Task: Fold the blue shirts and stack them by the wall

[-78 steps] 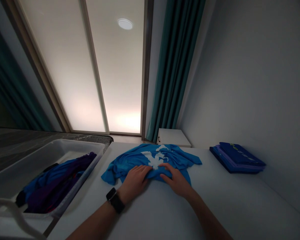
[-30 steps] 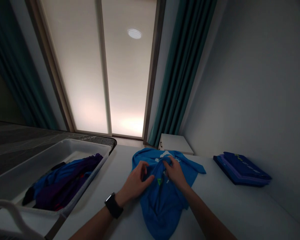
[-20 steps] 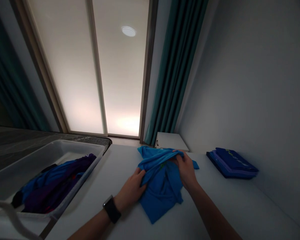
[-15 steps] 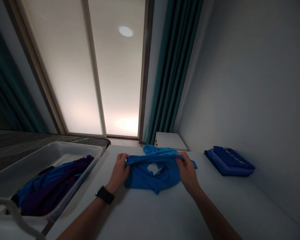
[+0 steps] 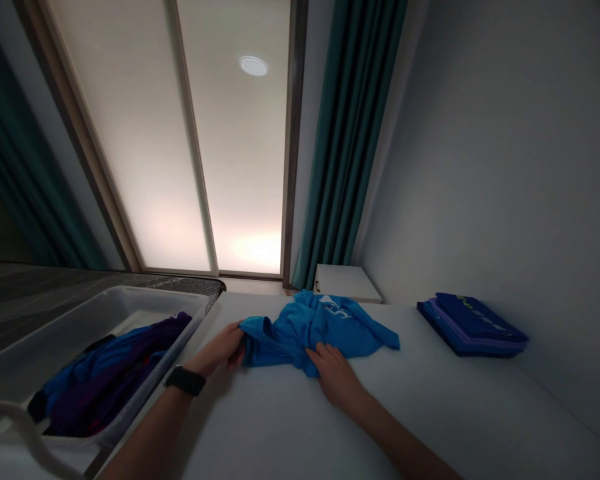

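White table point(image 5: 430, 413) by curtained window; crumpled blue shirt point(image 5: 320, 327) lies mid-table. Left hand point(image 5: 223, 347) pinches its left edge, right hand point(image 5: 333, 373) flat, open on its near hem. Folded stack point(image 5: 473, 323) far right.

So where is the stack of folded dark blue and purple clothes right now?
The stack of folded dark blue and purple clothes lies at the head view's right, on the white table against the wall.

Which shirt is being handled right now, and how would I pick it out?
On the white table, between the grey bin of jumbled clothes and the folded stack by the wall, lies a bright blue T-shirt. The left hand grips its left edge; the right hand rests on its near edge. It alone lies loose and crumpled, showing white print.
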Available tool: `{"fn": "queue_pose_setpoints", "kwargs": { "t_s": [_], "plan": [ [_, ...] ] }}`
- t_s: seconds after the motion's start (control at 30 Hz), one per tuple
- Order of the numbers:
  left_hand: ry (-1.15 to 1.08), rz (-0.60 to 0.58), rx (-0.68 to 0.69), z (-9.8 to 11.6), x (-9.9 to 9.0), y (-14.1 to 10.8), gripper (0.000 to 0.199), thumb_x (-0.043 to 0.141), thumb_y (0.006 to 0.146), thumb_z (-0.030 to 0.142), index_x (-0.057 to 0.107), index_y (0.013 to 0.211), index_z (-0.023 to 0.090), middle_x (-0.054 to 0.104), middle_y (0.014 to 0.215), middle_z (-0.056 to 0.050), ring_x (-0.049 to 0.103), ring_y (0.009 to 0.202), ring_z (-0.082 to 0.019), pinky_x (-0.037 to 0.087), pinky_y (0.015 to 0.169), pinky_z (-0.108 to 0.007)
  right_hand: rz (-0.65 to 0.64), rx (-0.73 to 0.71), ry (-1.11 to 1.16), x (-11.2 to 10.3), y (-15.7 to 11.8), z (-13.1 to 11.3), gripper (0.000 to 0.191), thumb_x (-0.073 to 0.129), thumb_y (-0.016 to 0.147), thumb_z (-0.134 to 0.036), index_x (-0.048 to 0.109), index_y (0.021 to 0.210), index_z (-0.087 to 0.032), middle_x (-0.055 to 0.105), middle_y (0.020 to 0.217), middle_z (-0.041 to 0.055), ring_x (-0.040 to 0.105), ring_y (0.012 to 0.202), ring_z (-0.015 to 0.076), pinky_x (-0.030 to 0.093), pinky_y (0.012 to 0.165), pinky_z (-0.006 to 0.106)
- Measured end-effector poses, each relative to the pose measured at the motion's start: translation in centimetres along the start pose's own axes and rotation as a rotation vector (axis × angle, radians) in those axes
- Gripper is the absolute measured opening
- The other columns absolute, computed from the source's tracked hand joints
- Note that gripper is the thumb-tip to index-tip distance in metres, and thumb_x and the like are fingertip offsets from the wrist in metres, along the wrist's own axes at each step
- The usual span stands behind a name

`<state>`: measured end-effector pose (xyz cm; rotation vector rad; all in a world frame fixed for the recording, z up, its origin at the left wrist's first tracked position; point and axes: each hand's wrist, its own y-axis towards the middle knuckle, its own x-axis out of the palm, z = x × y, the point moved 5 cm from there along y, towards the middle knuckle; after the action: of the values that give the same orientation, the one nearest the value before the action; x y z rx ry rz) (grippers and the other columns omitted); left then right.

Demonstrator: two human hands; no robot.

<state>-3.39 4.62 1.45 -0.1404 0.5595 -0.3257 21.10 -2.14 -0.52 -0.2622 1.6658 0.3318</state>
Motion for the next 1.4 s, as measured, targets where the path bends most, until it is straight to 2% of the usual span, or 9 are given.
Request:
{"fn": "queue_pose_setpoints", "kwargs": {
  "t_s": [0.1,0.23,0.4,0.53,0.67,0.83,1.03,1.2,1.4],
  "plan": [
    [-0.471,-0.056,-0.059,0.1,1.7,0.4,0.053,0.043,0.086,0.058,0.061,0.106,0.012,0.072,0.069,-0.008,0.068,0.056,-0.020,0.053,0.054,-0.030,0.098,0.031,-0.042,0.1,3.7,1.3,0.056,0.039,0.081,0.003,0.055,0.130,-0.021,0.057,0.115,0.0112,0.051,0.106,0.0262,0.040,0.089,0.037],
    [-0.716,0.049,0.050,0.4,2.7,2.7,0.051,0.053,0.084,0.051,0.062,0.116,0.012,0.071,0.111,-0.016,0.067,0.106,-0.027,0.051,0.096,-0.040,0.141,0.013,0.061,0.5,8.7,2.6,0.058,0.041,0.080,0.003,0.051,0.133,-0.017,0.054,0.123,0.0131,0.050,0.111,0.0250,0.039,0.094,0.036],
    [-0.191,0.301,0.371,0.4,1.0,6.9,0.049,0.043,0.091,0.036,0.053,0.134,0.017,0.052,0.141,-0.008,0.045,0.133,-0.025,0.032,0.114,-0.043,0.151,0.020,0.178,0.7,12.8,4.4,0.058,0.039,0.080,0.003,0.051,0.134,-0.016,0.047,0.140,0.0120,0.048,0.121,0.0225,0.036,0.102,0.033],
    [0.220,0.457,0.317,-0.5,-0.4,10.8,0.053,0.037,0.089,0.018,0.045,0.141,0.010,0.056,0.136,-0.014,0.052,0.127,-0.028,0.039,0.109,-0.045,0.200,0.083,0.267,0.9,13.3,7.2,0.054,0.040,0.079,0.002,0.055,0.128,-0.016,0.050,0.139,0.0106,0.046,0.127,0.0212,0.032,0.106,0.032],
    [0.270,0.485,0.338,0.2,0.4,14.3,0.054,0.033,0.091,0.014,0.041,0.143,0.007,0.059,0.132,-0.018,0.056,0.122,-0.029,0.043,0.104,-0.046,0.309,0.218,0.390,0.9,11.7,11.7,0.048,0.038,0.078,0.000,0.062,0.116,-0.018,0.059,0.127,0.0097,0.055,0.115,0.0214,0.039,0.099,0.032],
    [0.305,0.440,0.483,2.6,3.6,16.3,0.051,0.040,0.091,0.016,0.046,0.141,0.016,0.061,0.130,-0.011,0.057,0.121,-0.024,0.044,0.104,-0.039,0.556,0.416,0.585,0.1,9.7,17.0,0.034,0.037,0.082,-0.013,0.062,0.104,-0.018,0.064,0.112,0.0110,0.059,0.106,0.0235,0.043,0.094,0.036],
    [0.323,0.562,0.445,3.9,3.3,18.4,0.049,0.032,0.092,0.014,0.045,0.140,0.015,0.060,0.128,-0.014,0.057,0.118,-0.026,0.045,0.100,-0.043,0.694,0.507,0.916,0.5,11.8,17.7,0.040,0.025,0.093,-0.039,0.055,0.109,-0.020,0.066,0.075,0.0031,0.065,0.060,0.0185,0.052,0.060,0.031],
    [0.399,0.584,0.400,5.3,0.1,19.8,0.045,0.031,0.092,0.014,0.052,0.133,0.014,0.066,0.114,-0.014,0.058,0.114,-0.028,0.045,0.099,-0.044,0.704,0.453,0.971,-0.8,14.3,17.4,0.042,0.028,0.092,-0.044,0.056,0.114,-0.021,0.068,0.098,0.0065,0.068,0.087,0.0206,0.052,0.079,0.034],
    [0.586,0.514,0.454,5.3,-1.0,17.5,0.051,0.036,0.092,0.019,0.041,0.142,0.009,0.050,0.138,-0.018,0.042,0.132,-0.029,0.030,0.111,-0.043,0.636,0.358,0.774,-3.6,13.8,18.2,0.042,0.032,0.094,-0.039,0.058,0.121,-0.020,0.058,0.129,0.0101,0.050,0.123,0.0225,0.035,0.106,0.038]
  ]
}}
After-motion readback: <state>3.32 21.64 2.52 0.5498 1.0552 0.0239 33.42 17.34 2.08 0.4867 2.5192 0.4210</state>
